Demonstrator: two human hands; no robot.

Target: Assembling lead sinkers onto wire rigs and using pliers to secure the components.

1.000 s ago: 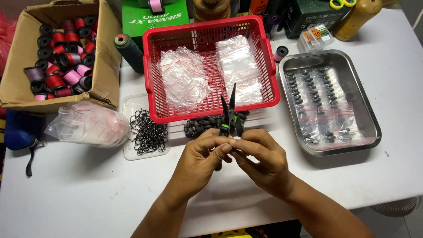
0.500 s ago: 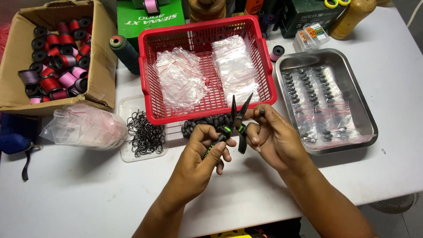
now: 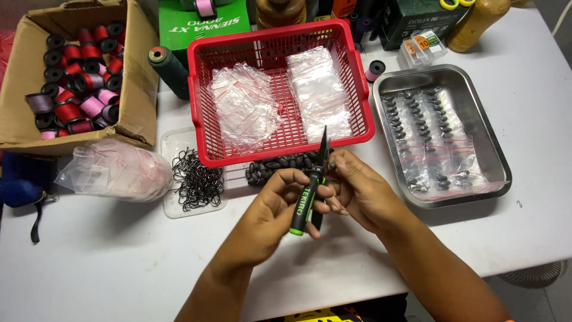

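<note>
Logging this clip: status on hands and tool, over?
Left hand gripping pliers by green-black handles. Right hand pinching something small at the closed tip. Red basket just behind, not touching.

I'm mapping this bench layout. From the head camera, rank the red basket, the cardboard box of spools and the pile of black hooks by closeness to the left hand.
1. Pile of black hooks, just left of the left hand.
2. Red basket, directly beyond it.
3. Cardboard box of spools, far left corner.
</note>
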